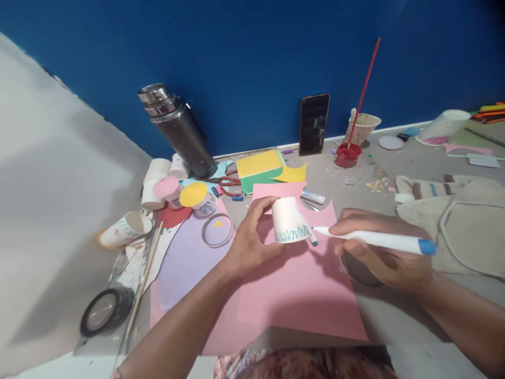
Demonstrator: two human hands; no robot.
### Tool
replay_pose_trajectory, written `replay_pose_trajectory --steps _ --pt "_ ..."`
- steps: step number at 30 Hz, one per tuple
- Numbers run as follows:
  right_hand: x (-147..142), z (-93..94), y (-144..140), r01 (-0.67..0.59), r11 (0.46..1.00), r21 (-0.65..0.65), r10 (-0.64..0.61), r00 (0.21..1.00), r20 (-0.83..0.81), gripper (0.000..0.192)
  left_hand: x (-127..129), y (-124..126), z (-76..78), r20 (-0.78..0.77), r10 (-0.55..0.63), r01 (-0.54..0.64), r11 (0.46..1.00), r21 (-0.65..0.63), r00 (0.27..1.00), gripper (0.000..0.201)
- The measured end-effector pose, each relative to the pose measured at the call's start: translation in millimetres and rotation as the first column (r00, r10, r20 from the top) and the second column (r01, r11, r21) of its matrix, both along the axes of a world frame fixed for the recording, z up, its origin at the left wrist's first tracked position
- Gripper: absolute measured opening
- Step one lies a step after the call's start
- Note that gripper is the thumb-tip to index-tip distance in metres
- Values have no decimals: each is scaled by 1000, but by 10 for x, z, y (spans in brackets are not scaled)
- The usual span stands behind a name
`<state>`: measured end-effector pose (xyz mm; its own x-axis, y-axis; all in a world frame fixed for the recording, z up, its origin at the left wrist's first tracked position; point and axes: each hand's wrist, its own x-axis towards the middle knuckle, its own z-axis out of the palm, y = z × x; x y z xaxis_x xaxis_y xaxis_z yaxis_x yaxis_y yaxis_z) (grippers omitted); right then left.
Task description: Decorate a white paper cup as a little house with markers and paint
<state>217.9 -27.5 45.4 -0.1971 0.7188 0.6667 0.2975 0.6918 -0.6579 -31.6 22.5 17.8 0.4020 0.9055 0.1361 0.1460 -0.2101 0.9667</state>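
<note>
My left hand (254, 237) grips a white paper cup (290, 216) that is upside down, fingers at its top and thumb near its rim. Green zigzag strokes run along the cup's lower edge. In my right hand (379, 252) is a white felt-tip pen (382, 239) with a blue end, its tip pointing left, close to the cup's right side. Whether the tip touches the cup I cannot tell. Beneath both lies pink paper (300, 295). A green-ended marker (313, 240) lies partly hidden behind the cup.
Decorated cups (124, 231), a tape roll (104, 313), a stick (144, 287) and a thermos (181, 131) stand or lie left. Scissors (226, 181) lie behind. A phone (314, 125) leans on the blue wall beside a red pot (347, 157). A cloth bag (469, 226) is right.
</note>
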Motion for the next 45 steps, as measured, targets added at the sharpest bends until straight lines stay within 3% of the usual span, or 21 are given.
replay_pose_trajectory --steps 8,19,29,38,45 --pt "-24 -98 5 2 983 -182 -4 1000 -12 13 17 -9 19 -12 11 -11 1000 21 1000 71" --pt "-54 -84 37 -38 983 -180 42 999 16 5 41 -28 34 -21 -4 4 1000 15 1000 72" --pt "-40 -113 25 -68 980 -186 65 998 -26 7 49 -37 25 -55 25 -23 999 35 998 72" --pt "-71 -83 29 -66 976 -209 78 996 52 9 67 -56 39 -95 29 -24 999 47 995 70" --pt "-20 -60 40 58 991 -123 -63 997 -41 15 74 -34 10 23 0 1 999 -34 1000 72"
